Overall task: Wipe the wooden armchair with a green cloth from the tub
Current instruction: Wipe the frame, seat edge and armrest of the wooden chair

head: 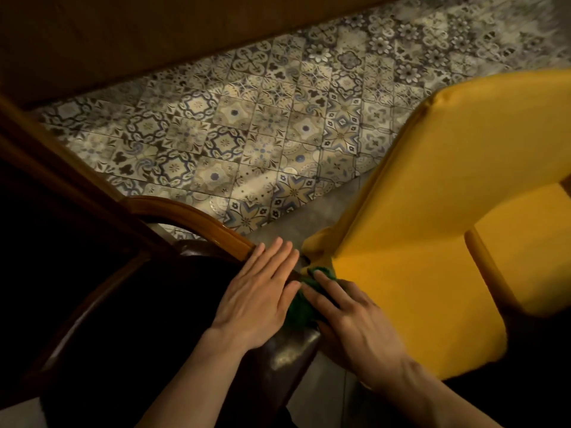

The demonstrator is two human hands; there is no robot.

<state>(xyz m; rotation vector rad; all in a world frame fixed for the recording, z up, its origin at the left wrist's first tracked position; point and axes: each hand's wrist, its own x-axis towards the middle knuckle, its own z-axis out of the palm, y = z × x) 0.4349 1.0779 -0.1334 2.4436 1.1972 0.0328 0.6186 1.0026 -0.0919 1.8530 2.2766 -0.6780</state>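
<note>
The wooden armchair (197,216) fills the lower left, with a curved brown arm and a dark leather seat. My left hand (259,295) lies flat on the front end of that arm, fingers together and nothing in it. Beside it, my right hand (349,316) presses a green cloth (304,304) against the chair's front corner. Only a small bunched part of the cloth shows between the two hands. The tub is out of view.
A yellow upholstered chair (448,211) with a pale wooden leg stands close on the right, almost touching the cloth. Patterned floor tiles (247,134) spread behind both chairs up to a brown wall (154,32). Grey floor shows between the chairs.
</note>
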